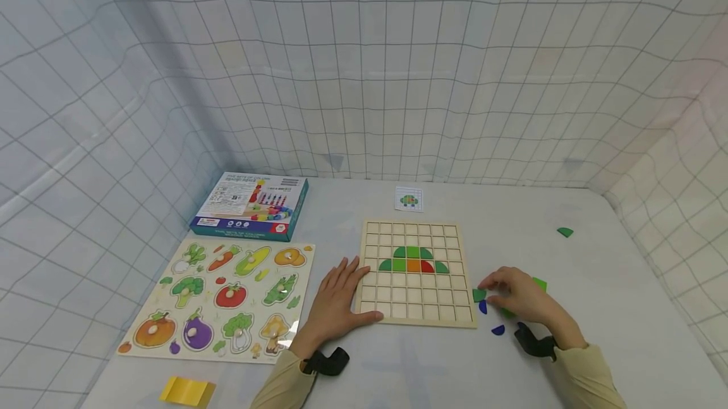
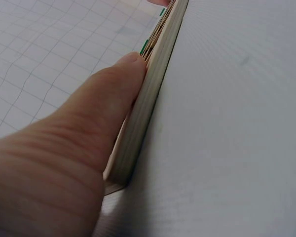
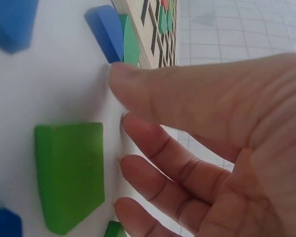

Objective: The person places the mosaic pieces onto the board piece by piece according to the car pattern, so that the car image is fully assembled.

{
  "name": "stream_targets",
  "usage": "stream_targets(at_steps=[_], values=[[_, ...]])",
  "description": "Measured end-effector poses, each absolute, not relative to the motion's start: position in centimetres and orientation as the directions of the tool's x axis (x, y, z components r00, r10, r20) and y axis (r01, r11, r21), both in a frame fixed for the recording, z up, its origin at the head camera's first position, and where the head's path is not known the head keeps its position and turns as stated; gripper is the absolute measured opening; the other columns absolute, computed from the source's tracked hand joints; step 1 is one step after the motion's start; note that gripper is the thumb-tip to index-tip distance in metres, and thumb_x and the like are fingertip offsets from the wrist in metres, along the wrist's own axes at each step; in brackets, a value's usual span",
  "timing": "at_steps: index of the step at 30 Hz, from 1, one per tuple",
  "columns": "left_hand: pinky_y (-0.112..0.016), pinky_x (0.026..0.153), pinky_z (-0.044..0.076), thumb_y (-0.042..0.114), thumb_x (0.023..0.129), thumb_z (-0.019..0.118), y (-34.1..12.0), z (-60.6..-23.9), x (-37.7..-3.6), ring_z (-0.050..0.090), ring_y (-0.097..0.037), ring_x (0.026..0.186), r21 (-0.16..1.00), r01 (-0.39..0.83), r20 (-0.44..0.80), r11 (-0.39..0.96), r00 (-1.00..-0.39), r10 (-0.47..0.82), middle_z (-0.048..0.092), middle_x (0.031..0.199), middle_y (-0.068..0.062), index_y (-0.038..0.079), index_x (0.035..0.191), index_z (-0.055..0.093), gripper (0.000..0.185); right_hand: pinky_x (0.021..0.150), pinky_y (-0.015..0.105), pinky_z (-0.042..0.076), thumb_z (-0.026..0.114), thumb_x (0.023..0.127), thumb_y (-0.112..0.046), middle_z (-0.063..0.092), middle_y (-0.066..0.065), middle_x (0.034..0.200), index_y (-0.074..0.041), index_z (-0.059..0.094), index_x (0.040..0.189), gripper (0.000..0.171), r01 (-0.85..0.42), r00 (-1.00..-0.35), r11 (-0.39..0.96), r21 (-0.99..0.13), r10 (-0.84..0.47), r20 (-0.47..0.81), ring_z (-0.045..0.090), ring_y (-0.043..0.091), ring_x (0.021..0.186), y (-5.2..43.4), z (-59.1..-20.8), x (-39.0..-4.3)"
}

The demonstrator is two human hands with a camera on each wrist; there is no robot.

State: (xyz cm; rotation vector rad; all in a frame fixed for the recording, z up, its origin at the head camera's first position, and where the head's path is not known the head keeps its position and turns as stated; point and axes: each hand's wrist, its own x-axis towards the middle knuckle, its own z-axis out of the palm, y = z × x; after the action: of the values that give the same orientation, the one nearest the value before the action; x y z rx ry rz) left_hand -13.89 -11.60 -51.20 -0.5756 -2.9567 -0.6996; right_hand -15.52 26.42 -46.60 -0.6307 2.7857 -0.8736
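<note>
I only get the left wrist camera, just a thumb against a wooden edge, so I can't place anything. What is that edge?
Observer: It is the near left corner of a grid board. The left hand lies flat against it.
Operator: Is anything in the board?
Observer: Yes, placed pieces in green, orange and red fill a few upper-middle cells.
Operator: And the other hand?
Observer: The right hand is just right of the board, fingers relaxed over loose pieces, green and blue.
</note>
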Motion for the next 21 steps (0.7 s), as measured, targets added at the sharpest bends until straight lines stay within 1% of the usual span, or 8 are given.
stream_targets(at_steps=[5,12,21], values=[[-0.044,0.113,0.014,0.072,0.069,0.059,-11.63,-51.22,-13.88,0.012,-0.023,0.142,0.421,0.368,0.131,0.829,-0.929,0.346,0.023,0.153,-0.002,0.022,0.143,0.035,0.092,0.074,0.029,0.047,0.072,0.076,-0.006,0.062,-0.007,0.09,-0.013,0.069,0.095,0.02,-0.365,-0.89,0.735,-0.571,-0.456,-0.019,0.053,0.012,0.084,26.21,-46.34,-15.57],[-0.045,0.113,0.014,0.072,0.07,0.059,-11.63,-51.37,-13.95,0.012,-0.024,0.142,0.418,0.375,0.138,0.827,-0.926,0.35,0.023,0.153,-0.003,0.022,0.143,0.035,0.092,0.075,0.032,0.045,0.075,0.075,-0.013,0.062,-0.009,0.092,-0.016,0.069,0.096,0.022,-0.36,-0.884,0.729,-0.582,-0.466,-0.038,0.051,0.014,0.087,25.95,-46.22,-15.58],[-0.046,0.112,0.016,0.074,0.069,0.057,-11.64,-51.58,-13.99,0.014,-0.026,0.142,0.408,0.392,0.174,0.824,-0.92,0.352,0.025,0.152,-0.003,0.022,0.142,0.036,0.092,0.071,0.028,0.045,0.075,0.075,-0.012,0.06,-0.01,0.088,-0.017,0.069,0.094,0.02,-0.379,-0.888,0.728,-0.572,-0.459,0.004,0.05,0.01,0.083,25.98,-46.96,-15.61]])
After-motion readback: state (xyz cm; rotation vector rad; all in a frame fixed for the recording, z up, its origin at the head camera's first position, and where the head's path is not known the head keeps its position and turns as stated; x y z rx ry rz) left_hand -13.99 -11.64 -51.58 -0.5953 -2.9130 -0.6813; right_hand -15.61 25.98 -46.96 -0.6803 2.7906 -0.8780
